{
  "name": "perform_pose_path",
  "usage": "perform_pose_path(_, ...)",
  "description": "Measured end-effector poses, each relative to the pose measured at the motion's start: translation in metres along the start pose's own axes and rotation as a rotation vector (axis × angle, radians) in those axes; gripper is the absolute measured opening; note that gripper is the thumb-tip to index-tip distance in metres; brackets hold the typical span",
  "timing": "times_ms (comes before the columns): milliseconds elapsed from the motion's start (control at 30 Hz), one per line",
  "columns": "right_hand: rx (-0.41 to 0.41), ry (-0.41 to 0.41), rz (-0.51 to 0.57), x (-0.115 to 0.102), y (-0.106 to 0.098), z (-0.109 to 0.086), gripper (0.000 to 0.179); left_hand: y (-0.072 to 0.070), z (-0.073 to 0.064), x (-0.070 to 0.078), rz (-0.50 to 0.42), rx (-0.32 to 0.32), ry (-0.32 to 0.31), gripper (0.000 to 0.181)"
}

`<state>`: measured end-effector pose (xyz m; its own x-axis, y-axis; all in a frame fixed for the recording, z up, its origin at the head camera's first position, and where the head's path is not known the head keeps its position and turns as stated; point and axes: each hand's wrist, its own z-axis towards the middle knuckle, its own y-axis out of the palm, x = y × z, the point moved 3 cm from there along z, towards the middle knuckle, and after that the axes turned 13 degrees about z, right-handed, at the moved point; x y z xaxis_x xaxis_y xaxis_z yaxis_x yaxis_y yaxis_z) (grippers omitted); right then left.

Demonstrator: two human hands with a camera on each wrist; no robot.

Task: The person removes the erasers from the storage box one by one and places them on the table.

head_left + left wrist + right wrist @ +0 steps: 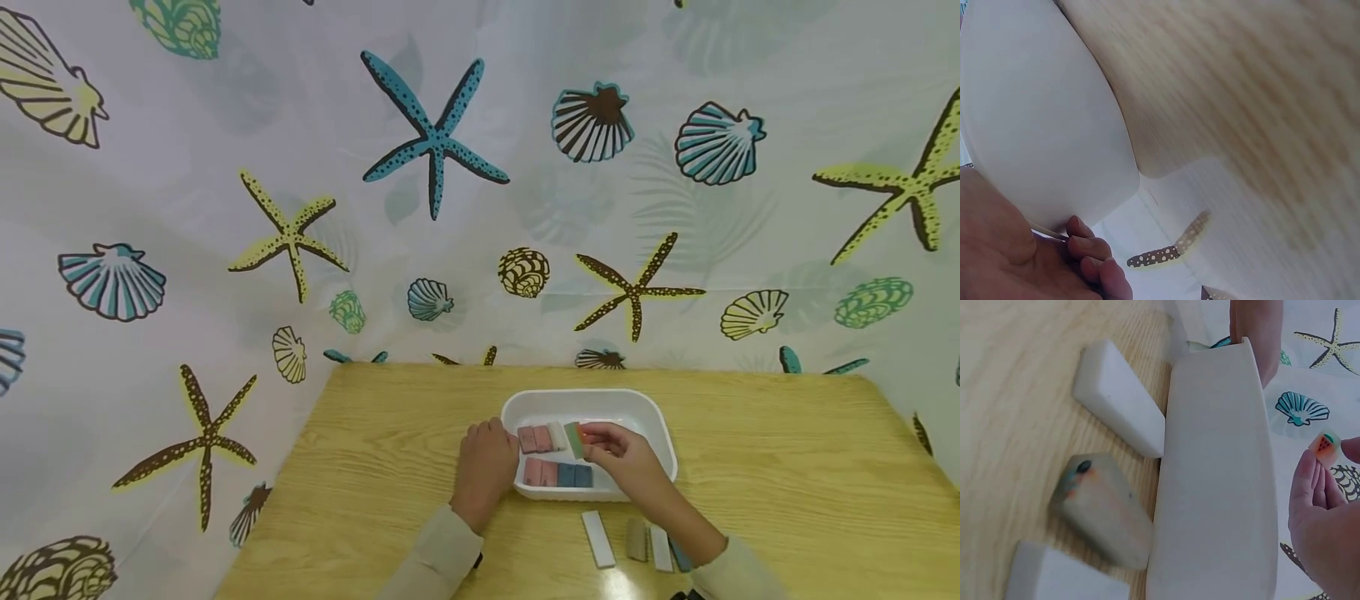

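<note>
A white plastic tray (663,425) stands on the table. My left hand (486,467) grips its left rim; in the left wrist view, curled fingers (1091,247) meet the tray's edge. Above the tray, my right hand (626,457) pinches a small green and orange eraser (575,439) between thumb and fingers. The right wrist view shows a watermelon print on that eraser (1325,445). Inside the tray, pink erasers (534,438) and a white eraser (557,437) form a back row. Pink erasers (541,472) and blue erasers (575,476) sit side by side in front.
In front of the tray on the wooden table (405,433) lie a long white eraser (598,539), a worn greyish-tan eraser (636,539), another white eraser (661,548) and a partly hidden blue piece (680,557). A shell-and-starfish curtain (480,242) hangs behind the table.
</note>
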<state>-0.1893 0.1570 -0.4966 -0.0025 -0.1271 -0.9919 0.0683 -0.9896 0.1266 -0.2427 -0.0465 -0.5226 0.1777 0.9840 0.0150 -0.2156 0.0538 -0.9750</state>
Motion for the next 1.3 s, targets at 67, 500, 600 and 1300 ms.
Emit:
perform_pose_path(67, -0.006, 0.015, 0.020, -0.002, -0.006, -0.008, 0.035, 0.000, -0.001, 0.001, -0.011, -0.015, -0.005, 0.029)
perform_pose_path(500, 0.069, 0.094, 0.031, -0.006, -0.052, -0.063, 0.042, 0.004, 0.000, 0.000, -0.008, -0.012, 0.003, 0.028)
perform_pose_path(600, 0.108, 0.130, -0.010, -0.003, -0.065, -0.075, 0.043, 0.007, 0.000, 0.000, 0.003, 0.008, 0.017, 0.028)
perform_pose_path(1300, 0.175, 0.366, 0.175, 0.019, -0.146, -0.122, 0.028, 0.009, 0.002, 0.000, -0.032, -0.017, 0.000, 0.029)
